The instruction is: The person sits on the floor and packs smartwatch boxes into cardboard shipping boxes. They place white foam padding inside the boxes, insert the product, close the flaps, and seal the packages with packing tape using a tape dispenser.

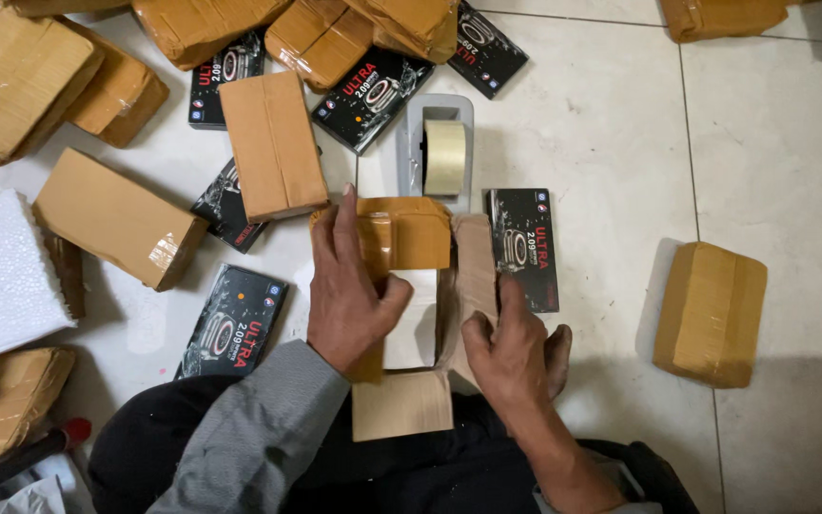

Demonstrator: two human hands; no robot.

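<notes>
Pressing down on a half-wrapped parcel [409, 286], the left hand [346, 290] lies nearly flat and open, fingers stretched forward over the brown paper flap at the far end and the thumb spread to the right onto the white inner surface. It grips nothing; it only holds the paper in place. The right hand [511, 347] is more closed, its fingers curled around the right-hand paper flap, which stands up along the parcel's side, with the thumb on the inside of the flap. The parcel sits on the pale tiled floor [620, 124] directly in front of the person, between both hands, its near flap lying open toward the dark trousers. Just beyond it stands a grey tape dispenser [436, 143] holding a roll of tan tape [446, 157]. A black printed box [523, 246] lies just to the right of the parcel, touching the raised flap or very close to it. More black boxes and finished brown-wrapped parcels lie scattered to the left and along the far edge, and one wrapped parcel [711, 312] rests well apart on the right. A white foam block [2, 271] lies at the far left.
</notes>
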